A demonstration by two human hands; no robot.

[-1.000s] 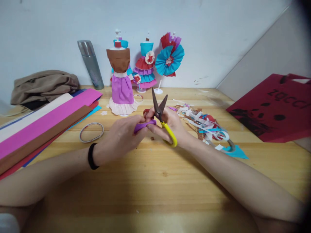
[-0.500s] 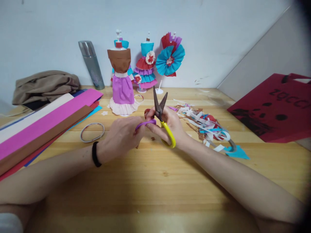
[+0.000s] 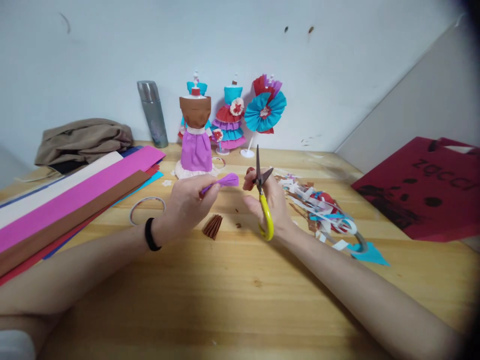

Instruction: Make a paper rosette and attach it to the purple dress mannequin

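Note:
Pinched in my left hand (image 3: 191, 197) is a pleated piece of purple crepe paper (image 3: 228, 180), its folds fanning out toward the right. My right hand (image 3: 275, 202) holds yellow-handled scissors (image 3: 265, 215), dark blades apart and pointing up, a short way right of the purple paper. On the table below and between the hands lies a pleated brown paper piece (image 3: 213, 227). Behind my left hand stands a small dress form (image 3: 196, 150) in a brown paper top and purple skirt with a white hem.
More paper-dressed forms (image 3: 233, 120) and a blue paper flower (image 3: 265, 112) stand by the wall. Crepe paper sheets (image 3: 78, 200), a roll of tape (image 3: 148, 200), a flask (image 3: 153, 117) and cloth (image 3: 84, 140) lie left; scraps (image 3: 330, 207) and a red bag (image 3: 420, 190) right.
My hands have moved apart, and the purple paper now shows fanned out from my left fingers. The brown pleated piece has come into sight. The camera view has tilted up slightly.

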